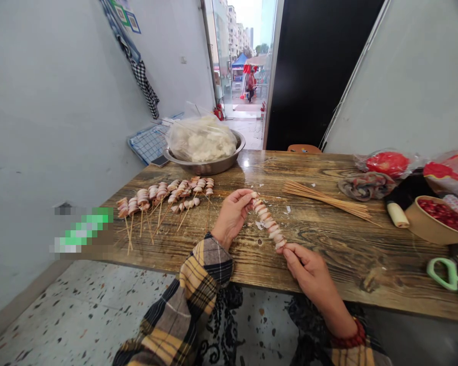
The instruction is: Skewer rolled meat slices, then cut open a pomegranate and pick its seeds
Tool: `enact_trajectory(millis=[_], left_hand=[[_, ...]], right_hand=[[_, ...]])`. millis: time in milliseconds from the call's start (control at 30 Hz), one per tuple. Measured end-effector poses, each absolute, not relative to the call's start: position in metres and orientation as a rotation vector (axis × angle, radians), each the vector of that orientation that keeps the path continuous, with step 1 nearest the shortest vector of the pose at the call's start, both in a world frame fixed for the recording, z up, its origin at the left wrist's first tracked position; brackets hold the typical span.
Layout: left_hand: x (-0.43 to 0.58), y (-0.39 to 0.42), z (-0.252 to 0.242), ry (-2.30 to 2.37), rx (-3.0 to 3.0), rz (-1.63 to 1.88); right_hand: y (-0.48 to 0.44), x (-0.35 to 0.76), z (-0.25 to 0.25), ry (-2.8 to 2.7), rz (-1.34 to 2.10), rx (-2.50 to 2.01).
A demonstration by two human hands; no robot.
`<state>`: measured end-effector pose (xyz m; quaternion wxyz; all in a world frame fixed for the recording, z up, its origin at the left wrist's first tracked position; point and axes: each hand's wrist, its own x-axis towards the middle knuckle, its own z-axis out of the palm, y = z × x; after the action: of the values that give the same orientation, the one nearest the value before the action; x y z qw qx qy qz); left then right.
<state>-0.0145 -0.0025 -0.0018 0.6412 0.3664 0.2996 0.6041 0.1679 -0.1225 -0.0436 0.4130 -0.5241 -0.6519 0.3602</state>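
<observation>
A skewer of pale pinkish sliced pieces (267,221) slants between my hands above the wooden table (328,264). At its upper end, my left hand (232,213) is closed, thumb and fingers pinching the tip. My right hand (309,269) grips the lower end, its fingers wrapped where the bare stick would be, so the stick itself is hidden. Several finished-looking skewers (162,190) with similar pieces lie to the left, sticks pointing towards me. Right of the hands lies a bundle of bare bamboo sticks (328,201).
A metal basin (209,166) with a plastic bag of pale food (206,140) stands at the back left. On the right are a tub of dark red pieces (431,223), green-handled scissors (448,274) and red plastic packages (387,162). Pale scraps dot the tabletop.
</observation>
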Motion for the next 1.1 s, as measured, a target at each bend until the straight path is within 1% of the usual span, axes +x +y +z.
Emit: enact_trajectory(millis=[767,1100], left_hand=[[-0.0130,-0.0026,-0.0037,0.711,0.844,1.430],[-0.0128,-0.0036,-0.0015,0.754,0.923,1.463]], right_hand=[[-0.1216,0.1674,-0.0444,-1.659,0.861,-1.334],[-0.1209,0.1663,-0.0400,-1.683,0.765,-1.329]])
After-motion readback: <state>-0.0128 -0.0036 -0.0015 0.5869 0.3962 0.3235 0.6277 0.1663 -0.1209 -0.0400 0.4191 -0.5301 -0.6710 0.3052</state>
